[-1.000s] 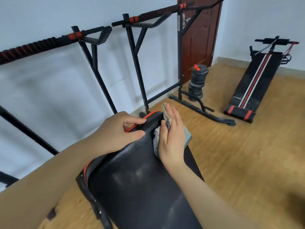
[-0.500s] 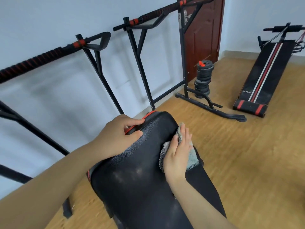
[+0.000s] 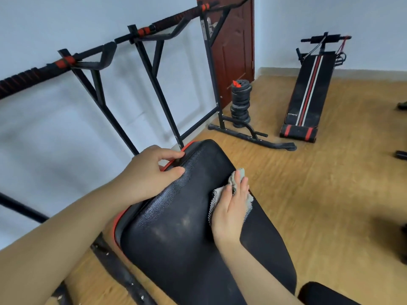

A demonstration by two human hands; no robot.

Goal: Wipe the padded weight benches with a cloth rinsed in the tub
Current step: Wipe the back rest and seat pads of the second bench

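A black padded bench backrest (image 3: 176, 227) with red trim rises in front of me. My left hand (image 3: 152, 170) grips its upper left edge, thumb on the pad and fingers curled over the rim. My right hand (image 3: 231, 208) lies flat with straight fingers on a grey cloth (image 3: 239, 175), pressing it against the pad's right side edge. Most of the cloth is hidden under the hand. A second black bench (image 3: 308, 95) with red and white stripes lies on the floor at the far right. No tub is in view.
A black pull-up frame (image 3: 154, 84) with red-wrapped bars stands along the white wall at left. A stack of black weight plates (image 3: 240, 104) sits by its foot, near a brown door (image 3: 231, 51). Wood floor spreads to the right; dark objects (image 3: 402, 154) poke in at the right edge.
My right hand slid the cloth from the top end of the pad down along its right side edge. The left hand kept its grip on the upper left edge.
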